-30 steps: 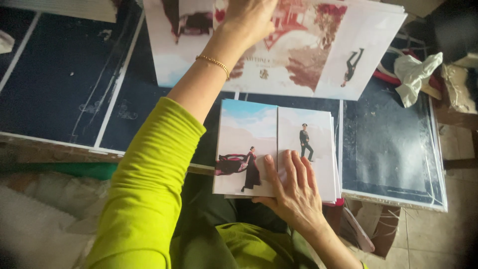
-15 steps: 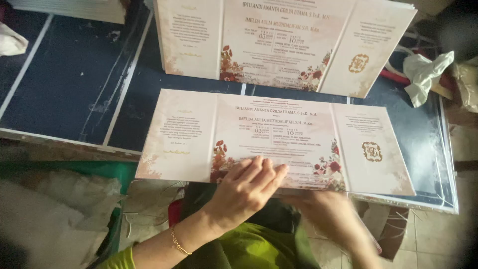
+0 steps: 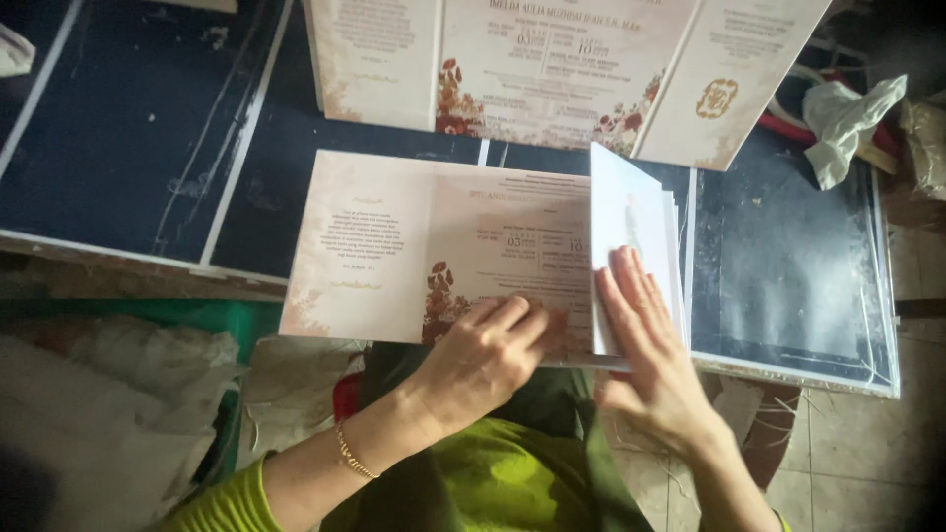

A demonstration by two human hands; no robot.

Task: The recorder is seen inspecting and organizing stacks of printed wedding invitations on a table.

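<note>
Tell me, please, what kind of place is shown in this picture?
Probably a small print or card-finishing workshop, not an office. A stack of unfolded floral cards lies on a worn dark worktable, both hands fold the right flap of another card, and a crumpled rag sits at the edge.

Counted on the dark table (image 3: 128,148)

Two cream floral cards (image 3: 434,246), one beyond the other; two hands (image 3: 483,355); one crumpled cloth (image 3: 847,118) at right.
</note>
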